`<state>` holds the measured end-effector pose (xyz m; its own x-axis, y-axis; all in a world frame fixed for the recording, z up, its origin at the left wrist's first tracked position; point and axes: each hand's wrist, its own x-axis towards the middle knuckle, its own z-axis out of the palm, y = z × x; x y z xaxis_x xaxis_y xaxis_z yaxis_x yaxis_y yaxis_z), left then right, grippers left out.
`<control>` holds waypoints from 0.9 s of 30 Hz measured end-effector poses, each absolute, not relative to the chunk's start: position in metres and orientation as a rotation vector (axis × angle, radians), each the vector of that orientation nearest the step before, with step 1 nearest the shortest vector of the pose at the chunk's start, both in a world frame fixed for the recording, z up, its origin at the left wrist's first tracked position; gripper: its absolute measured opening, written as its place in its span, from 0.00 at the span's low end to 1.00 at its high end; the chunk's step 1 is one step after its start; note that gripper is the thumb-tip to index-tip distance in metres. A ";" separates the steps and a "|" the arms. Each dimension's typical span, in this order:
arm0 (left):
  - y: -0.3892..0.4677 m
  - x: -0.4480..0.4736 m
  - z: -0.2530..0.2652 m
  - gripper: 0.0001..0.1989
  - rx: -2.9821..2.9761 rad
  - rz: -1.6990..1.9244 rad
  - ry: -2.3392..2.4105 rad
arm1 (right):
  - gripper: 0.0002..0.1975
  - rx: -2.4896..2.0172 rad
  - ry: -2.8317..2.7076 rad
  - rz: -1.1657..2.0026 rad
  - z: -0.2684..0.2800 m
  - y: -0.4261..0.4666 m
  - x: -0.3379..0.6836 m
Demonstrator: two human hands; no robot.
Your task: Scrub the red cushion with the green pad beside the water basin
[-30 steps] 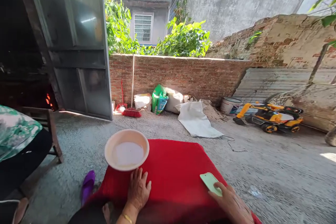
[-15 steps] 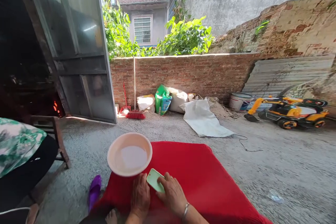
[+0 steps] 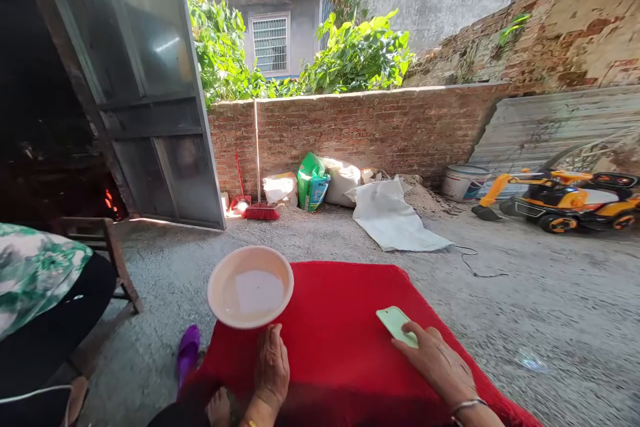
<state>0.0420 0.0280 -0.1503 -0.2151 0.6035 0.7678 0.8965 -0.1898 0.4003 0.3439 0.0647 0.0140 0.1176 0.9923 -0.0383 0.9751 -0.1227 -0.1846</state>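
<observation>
Green oblong slab point(image 3: 393, 323), red cloth point(image 3: 340, 320)

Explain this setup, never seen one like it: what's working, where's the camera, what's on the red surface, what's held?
There's no machine: a person works with bare hands. One camera, worn on the head, looks forward and down. A red cloth lies in front, with a basin at its far left corner, seemingly holding water. The right hand holds a flat green piece; the left hand is at the cloth near the basin, though contact with the rim is unclear.
</observation>
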 end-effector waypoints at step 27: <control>0.027 0.041 -0.147 0.17 -1.736 -1.527 -1.831 | 0.13 -1.701 -2.365 0.383 -0.017 0.034 0.234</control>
<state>0.0407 0.0273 -0.1473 -0.2951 0.6251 0.7226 0.8231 -0.2178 0.5245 0.2337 0.0342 -0.0169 -0.3163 0.9486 0.0131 0.8958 0.3032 -0.3248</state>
